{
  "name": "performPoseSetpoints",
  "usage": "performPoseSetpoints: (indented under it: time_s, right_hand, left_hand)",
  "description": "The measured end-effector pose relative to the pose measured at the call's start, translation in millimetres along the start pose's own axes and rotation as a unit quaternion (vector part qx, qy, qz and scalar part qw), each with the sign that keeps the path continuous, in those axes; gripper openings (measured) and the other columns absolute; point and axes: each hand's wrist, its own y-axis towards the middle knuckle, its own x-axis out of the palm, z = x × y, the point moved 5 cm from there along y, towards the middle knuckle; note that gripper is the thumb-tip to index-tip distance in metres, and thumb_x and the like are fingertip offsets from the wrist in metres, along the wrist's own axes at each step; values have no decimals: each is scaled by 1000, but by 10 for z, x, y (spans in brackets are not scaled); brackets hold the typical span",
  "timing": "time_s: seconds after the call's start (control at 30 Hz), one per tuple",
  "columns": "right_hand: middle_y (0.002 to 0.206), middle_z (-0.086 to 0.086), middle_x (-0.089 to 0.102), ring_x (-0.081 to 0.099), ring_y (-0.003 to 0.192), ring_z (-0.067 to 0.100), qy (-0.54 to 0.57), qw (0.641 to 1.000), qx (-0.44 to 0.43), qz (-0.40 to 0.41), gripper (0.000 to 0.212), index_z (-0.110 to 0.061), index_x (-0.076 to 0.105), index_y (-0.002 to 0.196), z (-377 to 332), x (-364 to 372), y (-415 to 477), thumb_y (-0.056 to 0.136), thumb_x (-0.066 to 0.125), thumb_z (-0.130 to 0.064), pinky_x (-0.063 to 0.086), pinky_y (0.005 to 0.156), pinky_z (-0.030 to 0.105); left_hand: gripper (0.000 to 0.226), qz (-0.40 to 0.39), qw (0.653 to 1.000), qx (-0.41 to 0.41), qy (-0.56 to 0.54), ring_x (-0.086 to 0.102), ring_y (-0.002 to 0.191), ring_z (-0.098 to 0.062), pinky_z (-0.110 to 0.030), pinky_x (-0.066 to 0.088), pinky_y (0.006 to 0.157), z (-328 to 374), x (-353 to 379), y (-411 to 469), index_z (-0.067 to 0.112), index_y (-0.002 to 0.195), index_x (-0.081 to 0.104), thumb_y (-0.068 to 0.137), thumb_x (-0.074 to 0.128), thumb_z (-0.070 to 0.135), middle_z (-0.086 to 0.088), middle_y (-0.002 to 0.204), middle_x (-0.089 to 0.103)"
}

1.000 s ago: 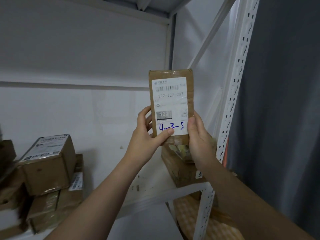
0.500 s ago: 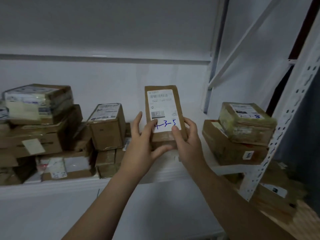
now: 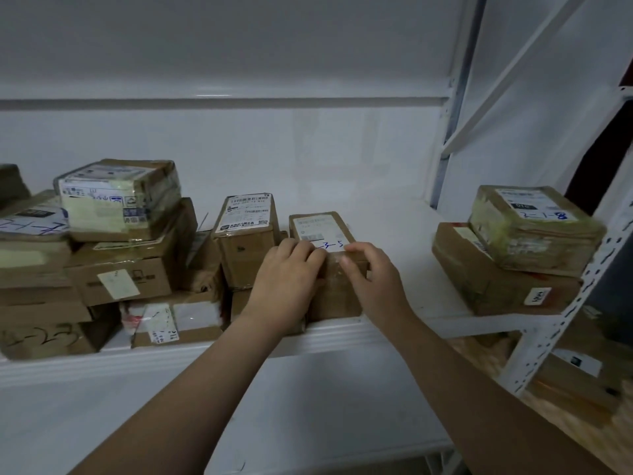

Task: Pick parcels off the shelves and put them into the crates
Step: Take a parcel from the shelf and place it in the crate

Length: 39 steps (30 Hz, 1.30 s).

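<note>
On the shelf [image 3: 394, 325], head view, the labelled parcel [image 3: 322, 228] is now lying flat, label up, just beside a taller box [image 3: 246, 241], having come down from the raised, upright position of a second ago. The left hand [image 3: 291, 269] and right hand [image 3: 371, 274] are still gripping its near end, fingers curling over the top. It is seemingly being returned rather than crated; no crate is showing.
</note>
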Motion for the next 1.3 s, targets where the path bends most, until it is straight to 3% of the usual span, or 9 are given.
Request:
performPoseSetpoints:
  time_s: [0.1, 0.17, 0.37, 0.53, 0.63, 0.87, 0.97, 1.13, 1.3]
  right_hand:
    - [117, 2, 53, 46, 99, 0, -28, 1000, -13, -1, 24, -20, 61, 116, 37, 32, -20, 93, 59, -25, 33, 82, -1]
    - [116, 1, 51, 46, 98, 0, -46, 999, -18, -1, 25, -21, 61, 117, 49, 22, -22, 93, 59, -27, 32, 79, -2]
    - [120, -4, 51, 51, 106, 8, -73, 997, -36, -9, 29, -20, 57, 124, -26, -164, -11, 96, 52, -28, 44, 90, 25]
    - [121, 0, 56, 49, 108, 7, -126, 988, -63, 67, 26, -15, 59, 120, -58, -688, -58, 95, 55, -20, 39, 91, 21]
    - [119, 2, 60, 54, 112, 17, -166, 976, -73, 124, 22, -11, 64, 113, -28, -1083, -106, 92, 58, -14, 41, 97, 30]
    - [128, 8, 53, 45, 119, 22, -244, 946, -10, 213, 22, -13, 66, 111, 332, -1986, -260, 90, 59, -15, 30, 96, 26]
    - [133, 6, 46, 38, 124, 22, -261, 943, 36, 205, 24, -17, 63, 113, 514, -2311, -264, 90, 57, -17, 31, 102, 31]
    - [144, 1, 32, 36, 126, 19, -224, 953, 105, 175, 39, -23, 49, 131, 710, -2670, -170, 92, 54, -22, 39, 103, 36]
    - [107, -19, 56, 58, 101, 5, -46, 978, 126, 160, 44, -22, 45, 133, 816, -2763, -38, 92, 55, -13, 54, 78, 27]
  left_hand:
    - [34, 12, 1000, 6, 21, 60, 91, -30, -38, 47, 75, 2, 24, -31, 11, 104, 66, 75, 76, 25, -8, 100, 65]
    - [30, 24, 999, 18, 35, 60, 90, -29, -37, 47, 74, 14, 39, -44, 12, 102, 65, 76, 74, 24, -7, 98, 64]
    - [31, 55, 997, 48, 35, 59, 92, -30, -38, 46, 76, 83, -34, -3, 11, 100, 66, 82, 66, 36, -10, 100, 64]
    - [31, 72, 995, 66, -28, 53, 105, -29, -40, 41, 87, 377, -88, 208, 14, 111, 62, 91, 54, 36, -9, 112, 61]
    - [37, 68, 993, 78, -63, 49, 113, -28, -40, 37, 93, 657, -61, 368, 14, 122, 57, 93, 52, 37, -8, 123, 56]
    - [44, 46, 978, 109, -173, 47, 117, -27, -38, 41, 95, 1392, 105, 655, 15, 131, 50, 93, 52, 37, -8, 132, 50]
    - [46, 17, 969, 115, -218, 49, 113, -27, -36, 42, 92, 1727, 218, 823, 18, 135, 45, 94, 51, 36, -8, 126, 54]
    - [59, -54, 952, 76, -292, 57, 102, -31, -41, 49, 84, 2148, 405, 1211, 28, 148, 22, 96, 42, 45, -14, 116, 62]
    - [61, -141, 878, -18, -457, 47, 125, -31, -43, 40, 102, 2308, 601, 1506, 34, 151, 8, 97, 31, 53, -11, 139, 49]
